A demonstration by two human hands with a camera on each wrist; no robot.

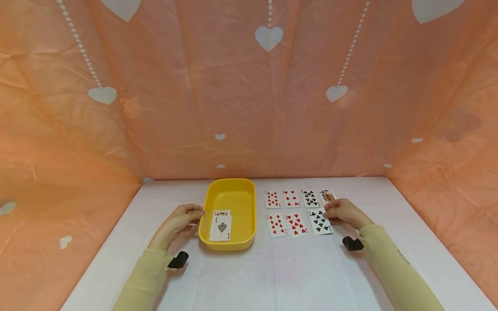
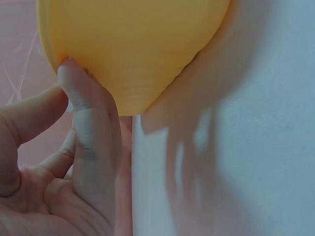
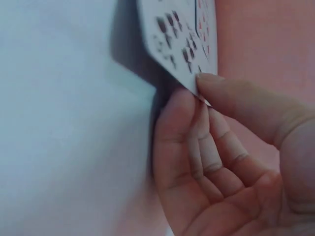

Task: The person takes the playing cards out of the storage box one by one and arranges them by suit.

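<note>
A yellow tray (image 1: 249, 203) stands on the white table, and a small pile of cards (image 1: 221, 226) topped by the ace of spades lies inside it. My left hand (image 1: 194, 212) touches the tray's left wall; in the left wrist view a straight finger (image 2: 81, 98) presses the yellow wall (image 2: 147, 44) just under the rim. To the tray's right, cards lie face up in two rows. My right hand (image 1: 328, 212) pinches the right edge of the lower-row clubs card (image 1: 320, 222). In the right wrist view my thumb and fingers (image 3: 177, 113) hold its raised corner (image 3: 172, 39).
The upper row holds a diamonds card (image 1: 273, 199), a hearts card (image 1: 291, 198), a clubs card (image 1: 311, 198) and a face card (image 1: 327, 195). The lower row also has diamonds (image 1: 277, 225) and hearts (image 1: 297, 224). Peach cloth with white hearts (image 1: 268, 36) walls the table on three sides.
</note>
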